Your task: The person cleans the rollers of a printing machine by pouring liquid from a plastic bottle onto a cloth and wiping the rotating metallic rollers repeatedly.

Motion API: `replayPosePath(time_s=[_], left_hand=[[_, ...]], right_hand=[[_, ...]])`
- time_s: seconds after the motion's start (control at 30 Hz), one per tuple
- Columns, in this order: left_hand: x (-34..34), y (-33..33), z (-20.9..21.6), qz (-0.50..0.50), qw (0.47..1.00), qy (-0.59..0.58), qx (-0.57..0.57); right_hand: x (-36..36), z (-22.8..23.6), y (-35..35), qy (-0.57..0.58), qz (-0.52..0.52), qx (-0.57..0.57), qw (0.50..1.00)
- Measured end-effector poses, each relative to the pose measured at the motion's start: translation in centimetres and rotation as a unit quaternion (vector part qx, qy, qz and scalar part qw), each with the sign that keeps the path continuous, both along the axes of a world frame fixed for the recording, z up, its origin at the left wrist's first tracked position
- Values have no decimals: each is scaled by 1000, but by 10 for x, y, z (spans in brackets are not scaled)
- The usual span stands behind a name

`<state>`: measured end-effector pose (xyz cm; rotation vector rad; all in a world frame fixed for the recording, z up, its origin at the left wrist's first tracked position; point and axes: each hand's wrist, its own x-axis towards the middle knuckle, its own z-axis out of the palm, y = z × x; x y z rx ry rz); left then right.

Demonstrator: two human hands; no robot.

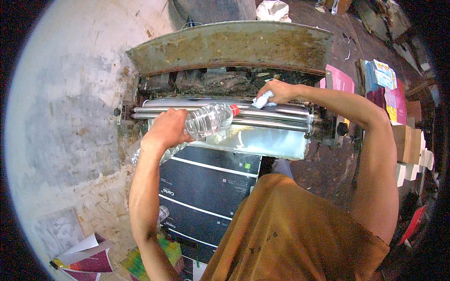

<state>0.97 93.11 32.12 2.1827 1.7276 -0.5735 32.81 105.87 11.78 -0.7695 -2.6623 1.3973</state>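
Note:
My left hand (pixel 166 129) is wrapped round a clear plastic bottle (pixel 208 121) with a red cap. The bottle lies tilted over the left half of a machine's shiny metal rollers (pixel 276 122), its cap end pointing right. Farther right, my right hand (pixel 280 90) pinches a crumpled white wipe, cloth or paper (pixel 264 99), against the far side of the rollers. Below the rollers, a shiny pale metal sheet (pixel 281 143) slopes toward me. Part of the bottle is hidden by my left hand.
A long, stained metal cover (pixel 234 44) rises behind the rollers. Dark boxes with white stripes (pixel 206 178) stand below the sheet. Black knobs (pixel 342 129) flank the machine. Paper stacks and cartons (pixel 407 143) line the right. Printed sheets (pixel 89 260) lie lower left, beside a stained wall (pixel 70 117).

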Motion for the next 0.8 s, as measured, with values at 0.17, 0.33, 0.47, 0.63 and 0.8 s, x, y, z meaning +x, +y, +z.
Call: replayPosePath(time_s=[0.17,0.33,0.47,0.63,0.8], left_hand=[[6,3,7,20,1000,2,-20],[18,7,10,13,999,-3,-47],[36,10,12,-14,999,-14,-28],[55,20,8,-66,996,-47,-22],[71,21,9,-57,997,-30,-30]], right_hand=[[-28,-5,2,73,14,54,996],[-28,-5,5,49,19,28,998],[11,-4,-3,11,15,40,999],[78,8,-10,-61,15,27,998],[103,3,-11,-103,-25,31,994]])
